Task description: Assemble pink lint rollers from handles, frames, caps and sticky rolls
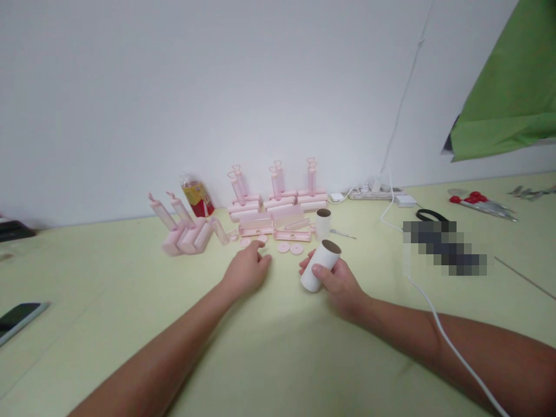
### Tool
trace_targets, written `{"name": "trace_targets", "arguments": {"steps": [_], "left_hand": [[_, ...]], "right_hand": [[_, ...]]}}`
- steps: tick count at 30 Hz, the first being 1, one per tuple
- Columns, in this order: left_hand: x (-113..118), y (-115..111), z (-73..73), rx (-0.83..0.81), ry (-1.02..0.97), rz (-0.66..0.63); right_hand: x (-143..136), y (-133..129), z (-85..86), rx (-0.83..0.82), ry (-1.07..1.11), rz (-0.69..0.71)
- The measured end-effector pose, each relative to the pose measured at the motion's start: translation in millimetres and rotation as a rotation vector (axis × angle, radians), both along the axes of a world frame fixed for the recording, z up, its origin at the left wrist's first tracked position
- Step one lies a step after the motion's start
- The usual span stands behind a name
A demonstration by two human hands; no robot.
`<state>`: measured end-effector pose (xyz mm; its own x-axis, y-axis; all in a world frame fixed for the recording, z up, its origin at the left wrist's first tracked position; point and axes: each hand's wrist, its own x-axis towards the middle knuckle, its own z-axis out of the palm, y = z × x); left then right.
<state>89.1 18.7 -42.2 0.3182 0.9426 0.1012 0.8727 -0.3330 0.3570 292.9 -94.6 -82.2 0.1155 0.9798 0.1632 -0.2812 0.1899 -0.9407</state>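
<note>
1. Step in hand, my read: parts handling on the table (260, 365). I've got a white tube (317, 260) in my right hand (343, 286); my left hand (247, 267) is at the pink discs (262, 238).
2. Next move, my judgement: a disc pickup would need left fingertips low, pinching a thin rim, with the tube held steady.
3. Right grip: closed round the tube, thumb across its near side, fingers behind. Tube tilted, open end leaning toward the back edge and the right edge. Can't tell if its bottom touches the table.
4. Left grip: thumb and forefinger parted, nothing seen between them. Contact with a disc: can't tell from my feed.
5. Places: held tube mid-table, well short of the back edge. Second tube (323, 227) upright, nearer that edge, open pink boxes (300, 236) just left of it. Other disc pair (296, 249) flat, between my hands.
</note>
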Motion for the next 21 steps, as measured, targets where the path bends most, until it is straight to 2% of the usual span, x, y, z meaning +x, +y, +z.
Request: {"name": "trace_targets", "arguments": {"steps": [2,4,6,8,13,17,18,21], "left_hand": [[-12.3,31.3,1.4,0.067,0.081,0.077],[-20.9,51.4,1.7,0.086,0.140,0.109],[-25.5,59.9,0.6,0.075,0.187,0.112],[-27.3,58.7,-1.2,0.061,0.222,0.105],[-26.0,26.3,-0.7,0.082,0.275,0.039],[-16.6,-12.9,12.8,0.058,0.273,-0.051],[-13.1,-23.3,18.2,0.026,0.230,-0.090],[-2.7,-53.9,35.3,-0.181,-0.223,-0.312]], "right_hand": [[-1.2,1.4,-2.9,-0.024,0.006,0.021],[-2.3,1.4,-4.7,-0.021,-0.007,0.037],[-2.6,1.0,-5.9,-0.014,-0.025,0.052],[-2.4,0.8,-7.1,-0.013,-0.051,0.068],[-2.0,1.5,-8.1,-0.021,-0.158,0.091],[-1.8,-0.4,-1.4,0.031,-0.316,0.042],[-1.5,-1.4,1.7,0.057,-0.368,0.029],[0.2,-5.4,12.2,0.129,-0.540,0.029]]}}
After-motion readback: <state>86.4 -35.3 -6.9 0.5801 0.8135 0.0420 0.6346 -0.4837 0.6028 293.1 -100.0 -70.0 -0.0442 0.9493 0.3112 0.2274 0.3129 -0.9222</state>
